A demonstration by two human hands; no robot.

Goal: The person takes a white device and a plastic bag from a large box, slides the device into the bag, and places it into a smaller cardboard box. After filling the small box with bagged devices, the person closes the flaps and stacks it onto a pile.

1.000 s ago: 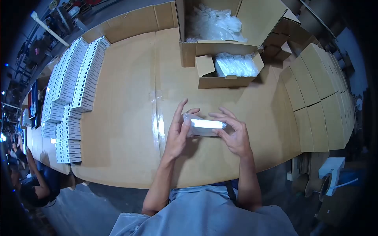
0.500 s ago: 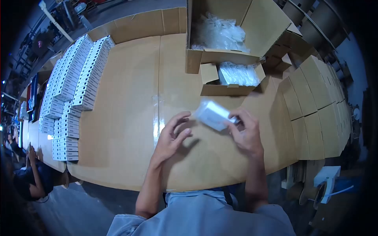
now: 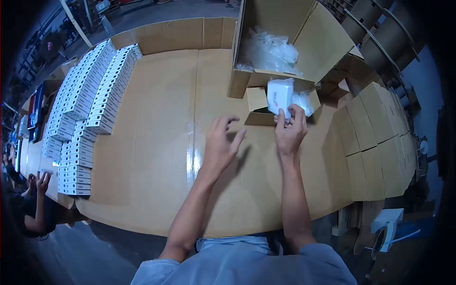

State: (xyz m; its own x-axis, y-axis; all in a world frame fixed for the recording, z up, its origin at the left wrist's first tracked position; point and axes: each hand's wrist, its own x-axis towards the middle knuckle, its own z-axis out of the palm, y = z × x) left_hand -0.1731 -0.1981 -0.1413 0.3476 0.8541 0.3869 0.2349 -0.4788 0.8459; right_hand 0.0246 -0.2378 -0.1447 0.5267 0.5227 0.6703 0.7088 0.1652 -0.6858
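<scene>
My right hand (image 3: 291, 130) pinches the lower end of a white box in clear wrap (image 3: 280, 95), held upright over a small open carton (image 3: 259, 118). More clear-wrapped packs (image 3: 302, 102) show inside that carton, just right of the held box. My left hand (image 3: 222, 142) is raised over the cardboard-covered table (image 3: 156, 142), its fingers apart and nothing in them. Behind the small carton stands a large open carton (image 3: 240, 84) with crumpled clear plastic bags (image 3: 273, 52) in it.
Long stacks of small white boxes (image 3: 88, 85) line the table's left side. Folded brown cartons (image 3: 370, 128) are stacked at the right. Another person's hands (image 3: 42, 183) show at the far left. Large reels (image 3: 387, 35) stand at the back right.
My right hand has carried the wrapped box forward from mid-table to over the small carton and turned it upright. My left hand has moved forward and right, away from the box.
</scene>
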